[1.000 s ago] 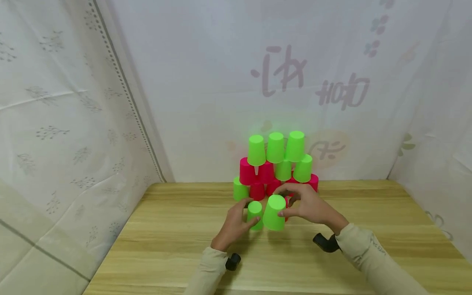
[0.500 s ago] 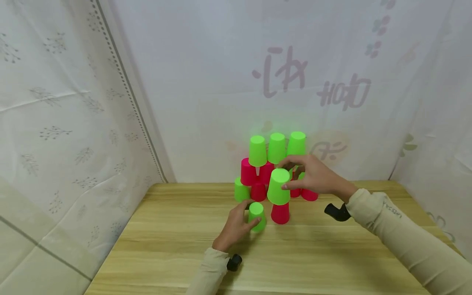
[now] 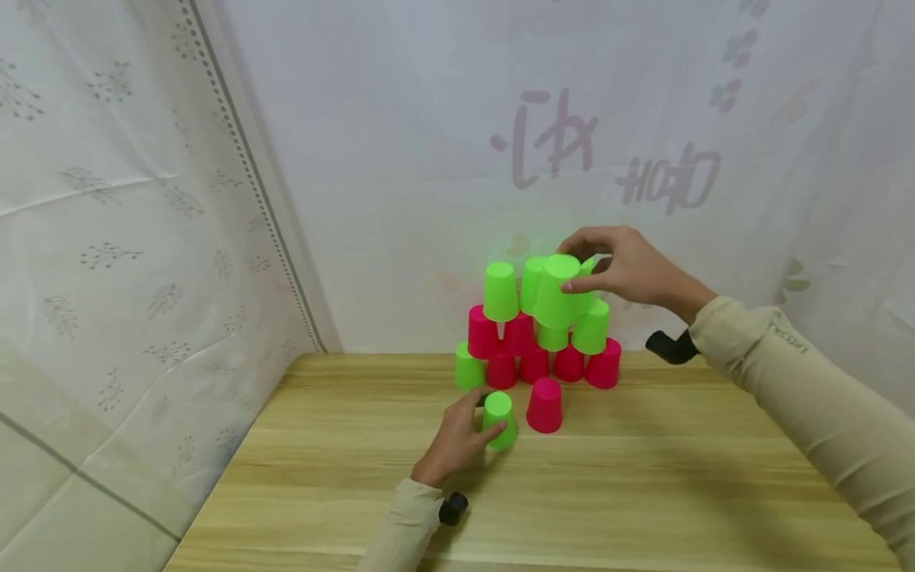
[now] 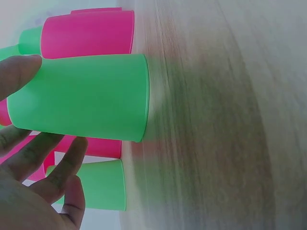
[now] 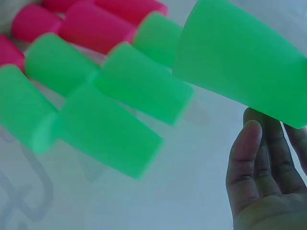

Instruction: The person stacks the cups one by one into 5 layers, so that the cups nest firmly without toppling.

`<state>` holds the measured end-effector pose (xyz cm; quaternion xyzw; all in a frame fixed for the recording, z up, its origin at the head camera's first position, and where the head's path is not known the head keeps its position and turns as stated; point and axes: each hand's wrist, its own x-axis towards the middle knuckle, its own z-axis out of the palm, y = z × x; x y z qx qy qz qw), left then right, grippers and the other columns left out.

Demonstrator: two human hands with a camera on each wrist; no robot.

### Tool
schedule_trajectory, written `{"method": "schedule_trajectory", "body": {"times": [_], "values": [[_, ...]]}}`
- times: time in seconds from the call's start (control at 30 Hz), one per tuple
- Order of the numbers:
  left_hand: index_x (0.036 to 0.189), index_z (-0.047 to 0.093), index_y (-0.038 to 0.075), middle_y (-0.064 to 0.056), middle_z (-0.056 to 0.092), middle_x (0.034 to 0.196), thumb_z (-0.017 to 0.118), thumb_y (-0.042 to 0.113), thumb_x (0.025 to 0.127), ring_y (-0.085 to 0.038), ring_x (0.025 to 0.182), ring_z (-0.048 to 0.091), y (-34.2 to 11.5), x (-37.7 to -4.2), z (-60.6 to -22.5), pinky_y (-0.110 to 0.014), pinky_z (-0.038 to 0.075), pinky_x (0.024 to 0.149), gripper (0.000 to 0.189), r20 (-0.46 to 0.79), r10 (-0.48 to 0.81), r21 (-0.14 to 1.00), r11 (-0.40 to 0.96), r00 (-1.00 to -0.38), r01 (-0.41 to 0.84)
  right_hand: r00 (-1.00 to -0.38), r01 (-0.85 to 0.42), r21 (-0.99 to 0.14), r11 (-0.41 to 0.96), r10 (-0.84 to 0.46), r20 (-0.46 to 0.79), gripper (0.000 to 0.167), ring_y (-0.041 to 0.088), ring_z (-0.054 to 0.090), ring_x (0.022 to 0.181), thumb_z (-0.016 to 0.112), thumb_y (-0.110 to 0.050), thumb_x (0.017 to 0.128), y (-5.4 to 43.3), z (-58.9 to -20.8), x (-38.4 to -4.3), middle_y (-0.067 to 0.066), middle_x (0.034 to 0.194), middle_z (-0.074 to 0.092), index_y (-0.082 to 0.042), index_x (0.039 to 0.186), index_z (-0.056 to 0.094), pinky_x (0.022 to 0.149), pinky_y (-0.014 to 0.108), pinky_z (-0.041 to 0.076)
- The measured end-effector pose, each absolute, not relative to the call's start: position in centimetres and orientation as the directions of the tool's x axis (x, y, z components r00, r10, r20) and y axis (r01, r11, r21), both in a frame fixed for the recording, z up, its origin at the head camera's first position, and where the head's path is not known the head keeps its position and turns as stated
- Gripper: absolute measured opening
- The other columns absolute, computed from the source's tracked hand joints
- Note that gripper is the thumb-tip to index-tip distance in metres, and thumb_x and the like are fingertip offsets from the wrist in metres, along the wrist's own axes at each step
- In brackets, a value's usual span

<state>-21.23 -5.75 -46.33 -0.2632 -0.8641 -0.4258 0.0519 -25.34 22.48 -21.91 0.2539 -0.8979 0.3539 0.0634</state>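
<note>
My left hand grips an upside-down green cup standing on the table. In the left wrist view its thumb and fingers lie on opposite sides of that green cup. Raised at the right, my right hand pinches a second green cup, mouth down, in front of the top row of a cup pyramid. That held cup appears above the fingers in the right wrist view. The pyramid has a green cup at its top left, red cups and green cups in its middle row.
A loose red cup stands upside down between the left hand and the pyramid's base. Mostly red cups form the bottom row, with a green one at the left end. A printed cloth hangs behind the wooden table.
My right hand has lifted its green cup from beside the left hand, up and to the right, to top-row height. The loose red cup is uncovered. My left hand stays nearly in place.
</note>
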Motion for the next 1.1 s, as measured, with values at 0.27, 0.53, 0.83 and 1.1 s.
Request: {"method": "schedule_trajectory", "body": {"times": [0.27,0.53,0.83,1.1], "values": [[0.134,0.053,0.006,-0.01,0.067,0.127,0.073,0.02,0.092,-0.028,0.12,0.064,-5.9,-21.4,-46.4,-0.055,0.046,0.105,0.049,0.316,0.396,0.692,0.525,-0.862,0.495,-0.884,-0.463,-0.547,0.697,-0.321,0.34,0.045,0.022,0.062,0.106,0.078,-0.037,0.087,22.2,-19.1,-27.7,0.008,0.114,0.069,-0.014,0.123,0.065,0.094,0.045,0.049],[0.132,0.055,0.01,-0.008,0.069,0.125,0.074,0.023,0.091,-0.028,0.118,0.065,-6.0,-21.5,-46.3,-0.056,0.038,0.095,0.047,0.332,0.377,0.643,0.58,-0.865,0.5,-0.928,-0.357,-0.604,0.713,-0.197,0.316,0.051,0.027,0.062,0.111,0.077,-0.038,0.087,21.4,-19.2,-29.6,0.013,0.123,0.066,-0.01,0.126,0.063,0.095,0.047,0.05],[0.129,0.057,0.01,-0.008,0.07,0.122,0.074,0.025,0.09,-0.028,0.115,0.067,-5.8,-21.4,-46.4,-0.043,0.033,0.088,0.045,0.353,0.375,0.628,0.584,-0.857,0.514,-0.948,-0.299,-0.621,0.724,-0.151,0.281,0.053,0.032,0.061,0.116,0.072,-0.033,0.09,21.5,-19.4,-30.2,0.018,0.13,0.062,-0.004,0.132,0.058,0.097,0.048,0.051],[0.13,0.058,0.011,-0.007,0.07,0.123,0.075,0.025,0.089,-0.028,0.116,0.066,-5.8,-21.2,-46.4,-0.036,0.029,0.085,0.047,0.35,0.377,0.617,0.596,-0.858,0.513,-0.961,-0.273,-0.609,0.744,-0.179,0.213,0.054,0.034,0.056,0.122,0.067,-0.033,0.094,21.4,-19.5,-30.4,0.018,0.135,0.057,-0.004,0.137,0.053,0.1,0.051,0.05]]}}
